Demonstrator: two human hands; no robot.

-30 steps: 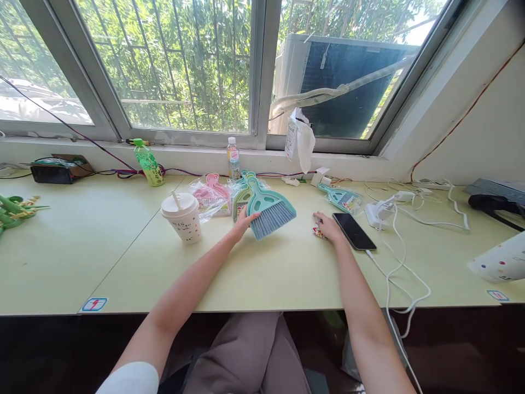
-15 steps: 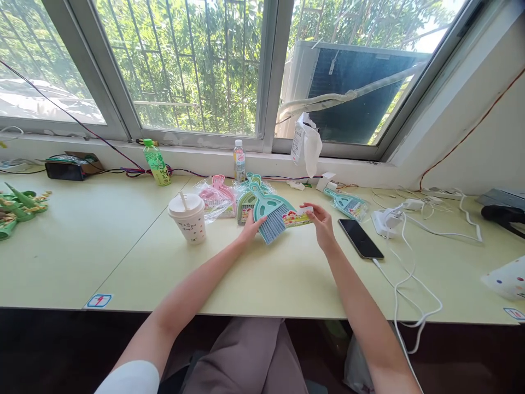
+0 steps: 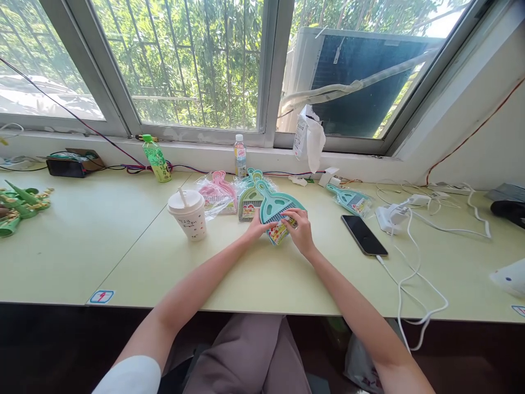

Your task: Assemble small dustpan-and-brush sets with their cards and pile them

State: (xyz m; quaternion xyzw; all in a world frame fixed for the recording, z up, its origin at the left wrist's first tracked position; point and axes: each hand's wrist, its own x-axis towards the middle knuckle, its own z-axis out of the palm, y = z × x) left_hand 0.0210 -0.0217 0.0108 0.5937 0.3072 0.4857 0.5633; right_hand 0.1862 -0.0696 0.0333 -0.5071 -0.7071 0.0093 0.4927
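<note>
A teal mini broom and dustpan set [image 3: 275,203] lies on the pale green desk [image 3: 262,273], straight ahead of me. My left hand [image 3: 255,228] grips its left lower edge. My right hand [image 3: 301,231] is closed on a small colourful label card [image 3: 280,231] and presses it against the broom's bristles. Behind lie another green set [image 3: 248,201] and a pink set in clear wrap [image 3: 216,195]. A wrapped teal set [image 3: 349,199] lies further right.
A lidded paper cup with straw [image 3: 187,214] stands left of my hands. A black phone [image 3: 364,235] lies to the right on a white cable [image 3: 406,279], near a charger block [image 3: 387,219]. Two bottles [image 3: 156,158] stand by the window sill. Green items [image 3: 16,205] lie far left.
My right hand picked the label card up from beside the phone, carried it left and now holds it on the teal broom's bristles. My left hand stayed on the broom.
</note>
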